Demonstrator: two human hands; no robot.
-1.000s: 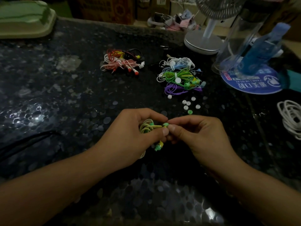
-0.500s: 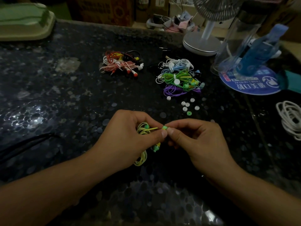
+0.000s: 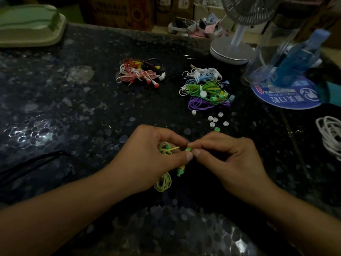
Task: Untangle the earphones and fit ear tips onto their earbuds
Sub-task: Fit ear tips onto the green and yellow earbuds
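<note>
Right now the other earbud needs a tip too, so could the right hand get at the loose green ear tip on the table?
Probably yes: the green ear tip lies bare just beyond the right hand, nothing between, but the hand must first release its pinch.

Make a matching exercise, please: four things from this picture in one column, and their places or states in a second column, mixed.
Things:
1. yellow earphones
2. loose green ear tip
3. purple earphones
4. white cable coil

Places or states:
A. lies at the right edge of the table
B. held in the left hand, a loop of cable hanging below
C. lies alone on the table, nearest to the right hand
D. at the near side of the mixed pile, just beyond the white ear tips

Pairs: 1-B, 2-C, 3-D, 4-A
</note>
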